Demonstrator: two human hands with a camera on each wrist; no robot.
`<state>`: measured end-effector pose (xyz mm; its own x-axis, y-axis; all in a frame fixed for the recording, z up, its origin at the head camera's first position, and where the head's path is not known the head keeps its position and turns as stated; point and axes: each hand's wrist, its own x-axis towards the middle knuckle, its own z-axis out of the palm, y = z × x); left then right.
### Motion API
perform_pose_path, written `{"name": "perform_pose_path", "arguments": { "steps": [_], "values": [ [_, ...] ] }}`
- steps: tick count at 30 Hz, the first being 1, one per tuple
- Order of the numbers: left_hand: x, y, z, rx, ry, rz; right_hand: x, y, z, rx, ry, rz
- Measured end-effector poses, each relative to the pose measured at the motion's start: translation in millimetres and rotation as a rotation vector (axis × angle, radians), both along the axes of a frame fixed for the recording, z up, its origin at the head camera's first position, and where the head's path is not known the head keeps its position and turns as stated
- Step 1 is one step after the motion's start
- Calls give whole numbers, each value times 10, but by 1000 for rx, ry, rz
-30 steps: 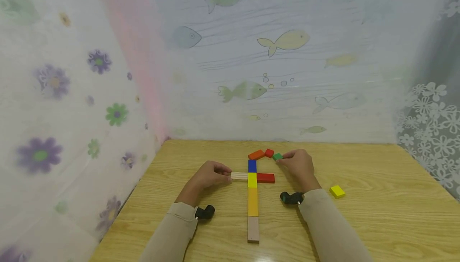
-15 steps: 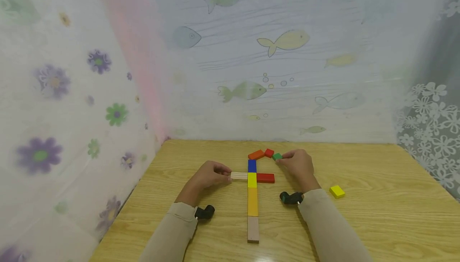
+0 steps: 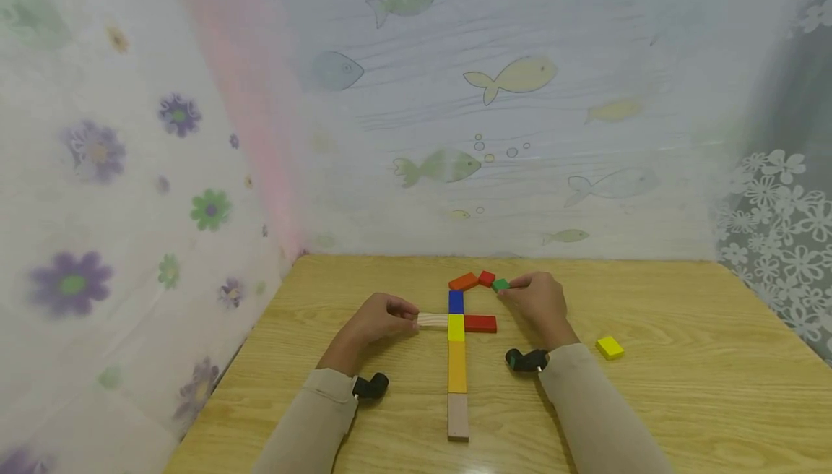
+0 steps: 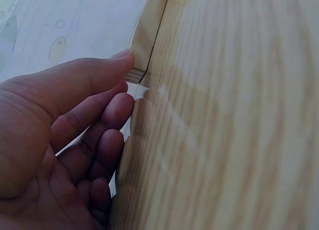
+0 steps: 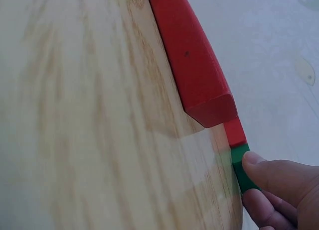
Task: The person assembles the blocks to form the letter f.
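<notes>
My right hand [image 3: 538, 302] pinches a small green block [image 3: 500, 285] between thumb and fingers, beside a small red block [image 3: 487, 279]. In the right wrist view the green block [image 5: 242, 168] lies end to end with that red block. My left hand [image 3: 380, 315] holds the near end of a plain wooden block [image 3: 432, 321]; in the left wrist view the thumb lies on the wooden block's [image 4: 147, 33] corner. A column runs from a blue block [image 3: 456, 302] through a yellow block [image 3: 456, 327] and an orange-yellow block [image 3: 457, 365] to a brownish block [image 3: 458, 416].
A long red block [image 3: 480, 324] extends right from the yellow one. An orange block [image 3: 464, 282] lies slanted above the blue one. Apart on the right lies another yellow block [image 3: 609, 347]. Patterned cloth [image 3: 364, 120] hangs behind the wooden table [image 3: 689, 387].
The green block shifts very slightly left with my right hand. My left hand stays at the plain wooden block. The head view tips a little.
</notes>
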<state>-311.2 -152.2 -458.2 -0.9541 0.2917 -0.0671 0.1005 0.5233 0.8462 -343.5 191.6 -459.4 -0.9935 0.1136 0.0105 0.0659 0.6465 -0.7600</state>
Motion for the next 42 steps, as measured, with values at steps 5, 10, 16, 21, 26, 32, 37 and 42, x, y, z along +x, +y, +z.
{"name": "perform_pose_path", "arguments": {
  "steps": [5, 10, 16, 21, 26, 32, 37, 42],
  "values": [
    [3, 7, 0, -3, -1, 7, -18, 5, -20, -6, 5, -4],
    [6, 13, 14, -3, -7, 12, -18, 13, -6, -5, 8, -9],
    [14, 15, 39, 9, -16, 10, -7, -1, 5, 0, 17, -13],
    [11, 1, 37, 1, -2, 9, -15, -27, -1, 6, 15, -8],
    [7, 3, 27, 13, -5, -4, -13, -6, 7, 31, 28, -6],
    [16, 20, 33, 17, -14, -5, -1, 118, 87, 52, 71, 37],
    [20, 27, 34, 13, -14, 5, 31, 275, 200, 87, 105, 87],
    [14, 21, 22, 9, -14, 13, 138, 430, 293, 110, 111, 158]
  ]
}}
